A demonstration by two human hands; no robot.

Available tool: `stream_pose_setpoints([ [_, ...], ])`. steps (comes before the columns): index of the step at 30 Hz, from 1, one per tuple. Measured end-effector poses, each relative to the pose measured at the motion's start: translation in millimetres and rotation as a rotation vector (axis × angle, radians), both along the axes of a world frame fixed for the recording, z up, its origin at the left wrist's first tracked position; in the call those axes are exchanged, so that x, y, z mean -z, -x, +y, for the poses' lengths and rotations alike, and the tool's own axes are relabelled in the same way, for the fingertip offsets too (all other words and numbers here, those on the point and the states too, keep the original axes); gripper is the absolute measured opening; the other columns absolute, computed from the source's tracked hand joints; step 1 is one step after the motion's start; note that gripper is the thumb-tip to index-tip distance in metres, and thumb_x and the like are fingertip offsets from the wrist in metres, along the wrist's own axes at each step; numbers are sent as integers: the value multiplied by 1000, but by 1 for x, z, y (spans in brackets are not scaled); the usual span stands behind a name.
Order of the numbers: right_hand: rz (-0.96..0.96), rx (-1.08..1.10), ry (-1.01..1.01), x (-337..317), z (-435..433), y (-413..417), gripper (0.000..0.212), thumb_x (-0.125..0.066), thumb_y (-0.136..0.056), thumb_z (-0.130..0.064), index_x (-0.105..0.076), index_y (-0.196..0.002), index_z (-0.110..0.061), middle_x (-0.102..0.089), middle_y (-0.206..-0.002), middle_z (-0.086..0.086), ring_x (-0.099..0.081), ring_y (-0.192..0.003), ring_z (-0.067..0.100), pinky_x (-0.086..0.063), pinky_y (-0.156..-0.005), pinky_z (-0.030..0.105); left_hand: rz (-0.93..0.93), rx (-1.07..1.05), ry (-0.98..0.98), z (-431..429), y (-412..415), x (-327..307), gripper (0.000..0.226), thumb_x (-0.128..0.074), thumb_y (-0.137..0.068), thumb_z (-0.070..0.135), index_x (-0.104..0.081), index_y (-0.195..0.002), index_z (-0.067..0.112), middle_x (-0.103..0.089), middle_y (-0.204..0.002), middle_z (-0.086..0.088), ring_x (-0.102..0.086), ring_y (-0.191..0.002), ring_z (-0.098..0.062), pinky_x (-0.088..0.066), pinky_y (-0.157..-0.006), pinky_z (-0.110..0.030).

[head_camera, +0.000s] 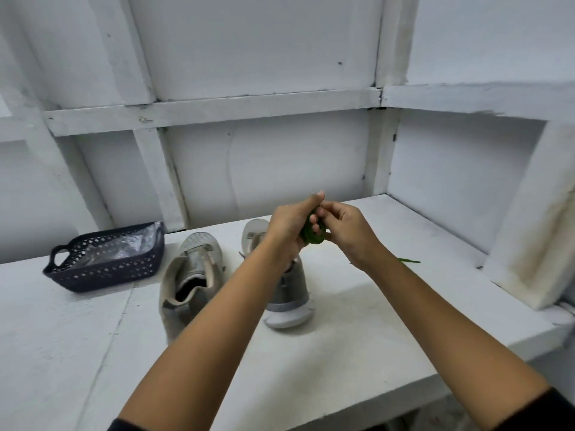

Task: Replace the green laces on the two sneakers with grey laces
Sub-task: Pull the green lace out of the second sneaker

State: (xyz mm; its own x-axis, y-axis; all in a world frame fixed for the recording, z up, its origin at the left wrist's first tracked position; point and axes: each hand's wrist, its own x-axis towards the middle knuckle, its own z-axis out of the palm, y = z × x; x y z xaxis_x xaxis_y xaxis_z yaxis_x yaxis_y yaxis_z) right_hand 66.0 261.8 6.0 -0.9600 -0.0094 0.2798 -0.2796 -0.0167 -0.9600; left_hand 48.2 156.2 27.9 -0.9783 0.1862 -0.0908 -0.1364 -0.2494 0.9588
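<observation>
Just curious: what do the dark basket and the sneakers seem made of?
Basket: probably moulded plastic, matt dark blue; its lattice holes are evenly formed. Sneakers: apparently grey mesh fabric, finely textured; the sole looks like smooth pale rubber or foam.

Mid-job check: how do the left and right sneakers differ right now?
The left sneaker lies in full view, its opening showing; the right sneaker is half hidden behind the left forearm. The left sneaker's heel looks slumped; the right sneaker's stands firm. Both are grey, heels toward the camera, no green showing on either.
</observation>
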Motion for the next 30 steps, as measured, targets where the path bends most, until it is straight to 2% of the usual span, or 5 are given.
stream_pose_setpoints([
  [7, -23, 137, -112, 22, 54, -4, 23, -45, -98, -9, -58, -97, 11, -58, -73, 7, -53, -70, 19, -52, -78, 38, 61, -200, 108, 72, -9, 21, 43, -73, -81, 26, -46, -54, 7, -41, -39, -2, -40, -39, -15, -33, -34, -13],
  [12, -77, 248, -198, 42, 86, -6, 23, -46, -98, -13, -61, -99, 4, -58, -75, 4, -52, -67, 15, -46, -64, 24, -12, -138, 132, 102, -9, 41, 39, -71, -83, 27, -46, -60, 8, -44, -56, -3, -43, -50, -14, -35, -34, -11],
  [18, -170, 348, -287, 63, 124, -3, 20, -49, -97, -18, -67, -99, -9, -65, -90, 8, -56, -82, 14, -47, -77, 27, 113, 15, 400, 119, 11, 72, 37, -64, -86, 43, -57, -72, 9, -55, -68, -4, -53, -66, -18, -48, -67, -31],
  [23, -284, 475, -386, 77, 143, 7, 18, -58, -91, -24, -57, -106, -13, -62, -93, 4, -56, -85, 16, -41, -64, 21, 210, 61, 635, 128, 24, 94, 33, -59, -89, 38, -60, -108, 11, -64, -111, -5, -60, -101, -21, -51, -88, -36],
  [30, -258, 558, -652, 98, 150, 15, 11, -63, -87, -23, -61, -91, -13, -62, -88, 2, -57, -84, 16, -43, -66, 23, 273, 83, 915, 125, 33, 109, 19, -56, -90, 41, -67, -88, 25, -68, -97, 8, -58, -99, -15, -41, -96, -44],
])
